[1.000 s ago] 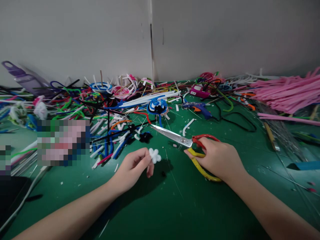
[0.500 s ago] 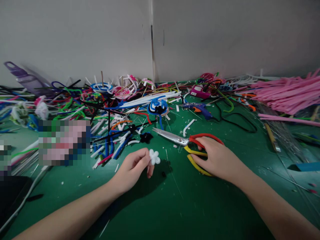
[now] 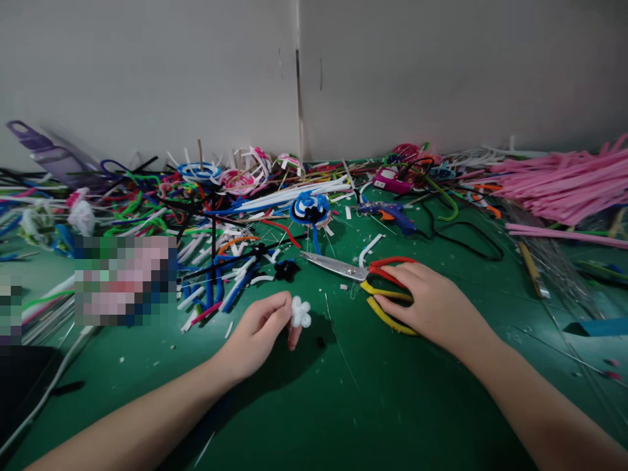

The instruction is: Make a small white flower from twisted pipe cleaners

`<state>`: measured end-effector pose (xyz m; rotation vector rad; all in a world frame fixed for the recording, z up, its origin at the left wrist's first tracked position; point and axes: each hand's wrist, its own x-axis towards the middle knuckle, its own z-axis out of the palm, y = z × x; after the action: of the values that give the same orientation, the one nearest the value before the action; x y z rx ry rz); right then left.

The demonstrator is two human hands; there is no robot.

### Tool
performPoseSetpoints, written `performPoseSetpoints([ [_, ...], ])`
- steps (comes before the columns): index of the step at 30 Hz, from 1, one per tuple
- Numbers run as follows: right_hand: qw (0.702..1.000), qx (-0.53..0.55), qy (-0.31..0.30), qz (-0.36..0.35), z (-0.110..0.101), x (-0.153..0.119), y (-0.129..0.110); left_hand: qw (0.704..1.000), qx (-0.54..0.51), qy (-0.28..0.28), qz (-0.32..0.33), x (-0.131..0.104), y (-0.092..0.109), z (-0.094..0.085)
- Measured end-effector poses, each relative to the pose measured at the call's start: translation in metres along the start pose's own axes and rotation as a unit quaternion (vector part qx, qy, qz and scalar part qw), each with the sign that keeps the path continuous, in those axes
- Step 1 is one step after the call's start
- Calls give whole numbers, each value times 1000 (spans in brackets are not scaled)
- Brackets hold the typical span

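Note:
Between the thumb and fingers of my left hand (image 3: pixel 262 332) is a small white fuzzy flower (image 3: pixel 301 312), held just above the green table. My right hand (image 3: pixel 426 294) is on the handles of a pair of scissors (image 3: pixel 338 267), one handle red and one yellow. The blades point left, beyond the flower, and look closed. Two black fuzzy flower shapes lie behind my left hand; the nearer one (image 3: pixel 287 269) is close to the scissor tips. Farther back stands a round blue, white and black fuzzy piece (image 3: pixel 310 208).
Cut fuzzy stems (image 3: pixel 210 288) lie to the left. A blue glue gun (image 3: pixel 400 218) with a black cord rests behind the scissors. Pink stems (image 3: pixel 569 183) are piled at the right. A purple bottle (image 3: pixel 56 157) leans at the back left, before a grey wall.
My right hand has shifted slightly on the scissors, whose handles have moved a little left. The white flower has turned slightly in my left hand.

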<state>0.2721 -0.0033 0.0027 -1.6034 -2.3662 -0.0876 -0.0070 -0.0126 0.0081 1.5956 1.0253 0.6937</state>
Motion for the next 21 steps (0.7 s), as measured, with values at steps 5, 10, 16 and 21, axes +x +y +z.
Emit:
performPoseSetpoints([
  [5, 1000, -12, 10, -25, 4, 2, 2, 1000, 6, -8, 4, 1, -1, 0],
  [10, 1000, 5, 15, -14, 7, 2, 4, 1000, 12, -8, 9, 1, -3, 0],
  [16, 999, 13, 49, -14, 1, 1, 1, 1000, 4, -6, 4, 1, -4, 1],
  [21, 987, 72, 130, -55, -8, 0, -8, 1000, 5, -10, 0, 0, -3, 1],
])
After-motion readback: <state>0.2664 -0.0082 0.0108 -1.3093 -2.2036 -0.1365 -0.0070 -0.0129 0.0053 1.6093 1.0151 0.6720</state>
